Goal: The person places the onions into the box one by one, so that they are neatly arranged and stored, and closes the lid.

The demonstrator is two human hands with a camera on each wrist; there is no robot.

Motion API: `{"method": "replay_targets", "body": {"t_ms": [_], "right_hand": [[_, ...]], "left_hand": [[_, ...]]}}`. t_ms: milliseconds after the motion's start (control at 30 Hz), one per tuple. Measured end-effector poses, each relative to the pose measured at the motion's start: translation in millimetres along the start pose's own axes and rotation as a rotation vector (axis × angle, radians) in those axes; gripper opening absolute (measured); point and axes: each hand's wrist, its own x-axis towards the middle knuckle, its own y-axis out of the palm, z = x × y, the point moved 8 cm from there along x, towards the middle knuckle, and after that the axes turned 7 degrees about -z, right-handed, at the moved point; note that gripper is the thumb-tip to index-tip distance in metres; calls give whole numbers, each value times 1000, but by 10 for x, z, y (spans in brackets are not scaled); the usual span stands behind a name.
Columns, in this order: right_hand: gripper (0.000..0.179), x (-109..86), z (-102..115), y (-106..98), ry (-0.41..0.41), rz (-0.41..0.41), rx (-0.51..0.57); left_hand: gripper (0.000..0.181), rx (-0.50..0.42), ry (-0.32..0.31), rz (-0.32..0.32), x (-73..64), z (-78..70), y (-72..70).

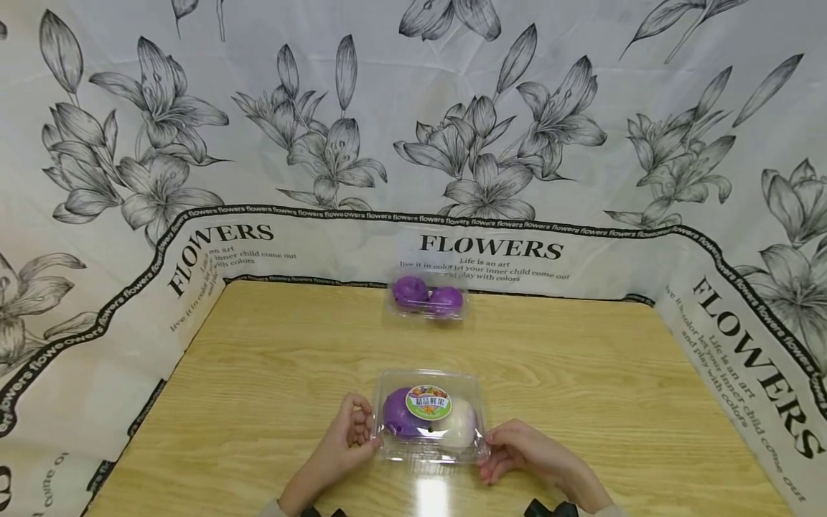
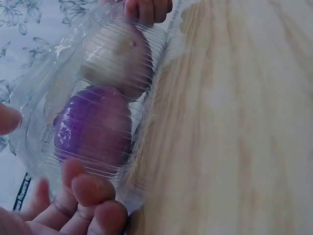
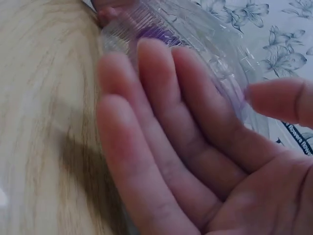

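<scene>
A clear plastic clamshell box (image 1: 426, 454) sits on the wooden table. It contains a purple rounded item (image 1: 398, 416) and a creamy-white rounded item (image 1: 459, 424), with an oval fruit sticker (image 1: 429, 403) on the lid. My left hand (image 1: 345, 438) is at the box's left end, its thumb by the near corner. In the left wrist view the left hand's fingers (image 2: 93, 188) are loosely bent beside the box, with a gap to the thumb. At the right end, my right hand (image 1: 520, 452) has its thumb tip at the rim. Its fingers (image 3: 161, 98) are nearly straight.
A second clear box (image 1: 429, 314) with two purple rounded items stands at the table's back edge. Cloth printed with flowers and lettering (image 1: 491, 246) rises behind the table (image 1: 291, 359) and along both its sides.
</scene>
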Motion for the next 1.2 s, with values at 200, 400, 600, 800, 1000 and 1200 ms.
{"method": "replay_targets", "body": {"t_ms": [200, 400, 600, 800, 1000, 1200], "right_hand": [[38, 61, -65, -1, -26, 99, 139], [35, 86, -122, 29, 19, 116, 125], [38, 93, -137, 78, -17, 133, 135], [44, 106, -117, 142, -85, 180, 203], [48, 122, -122, 141, -124, 193, 223], [45, 122, -136, 129, -126, 178, 224]], "left_hand": [[29, -168, -255, 69, -45, 153, 46], [45, -396, -381, 186, -114, 173, 148], [44, -538, -420, 289, -151, 160, 249], [35, -601, -407, 309, -142, 142, 273], [47, -538, -405, 298, -133, 145, 268], [47, -525, -388, 286, -138, 115, 280]]}}
